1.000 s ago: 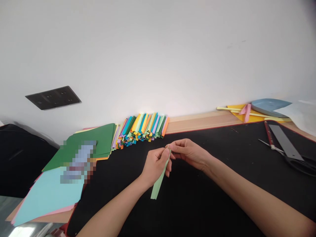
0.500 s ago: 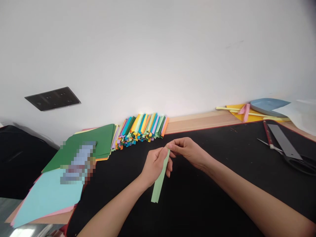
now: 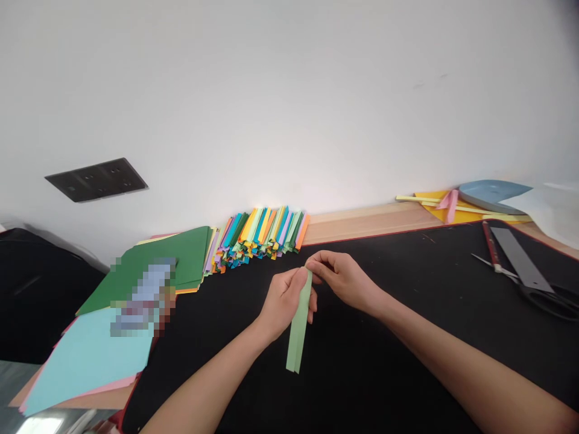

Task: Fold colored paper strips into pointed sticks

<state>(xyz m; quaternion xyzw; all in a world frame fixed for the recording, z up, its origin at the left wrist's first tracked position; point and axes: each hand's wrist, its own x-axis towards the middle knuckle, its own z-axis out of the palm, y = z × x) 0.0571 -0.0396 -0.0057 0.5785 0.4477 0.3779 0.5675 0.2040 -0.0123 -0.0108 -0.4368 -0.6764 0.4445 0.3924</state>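
A light green paper strip [image 3: 298,331], with a lengthwise crease, hangs down over the black mat [image 3: 362,386]. My left hand [image 3: 284,301] is closed around its upper part, thumb on top. At the strip's top end, the thumb and index finger of my right hand [image 3: 337,274] pinch the paper, touching the left thumb. The fingertips partly hide that end. Beyond my hands lies a pile of folded paper strips [image 3: 260,235] in many colours, against the wall.
Coloured paper sheets [image 3: 90,355] are stacked at the left, with a pixelated object on them. At the right lie a metal ruler [image 3: 520,256], a red-handled cutting tool [image 3: 491,244] and black-handled scissors [image 3: 552,301]. A blue tray [image 3: 488,191] stands at the back right.
The lower end of the green strip has swung slightly right and its crease shows more. Both hands keep nearly the same place and grip.
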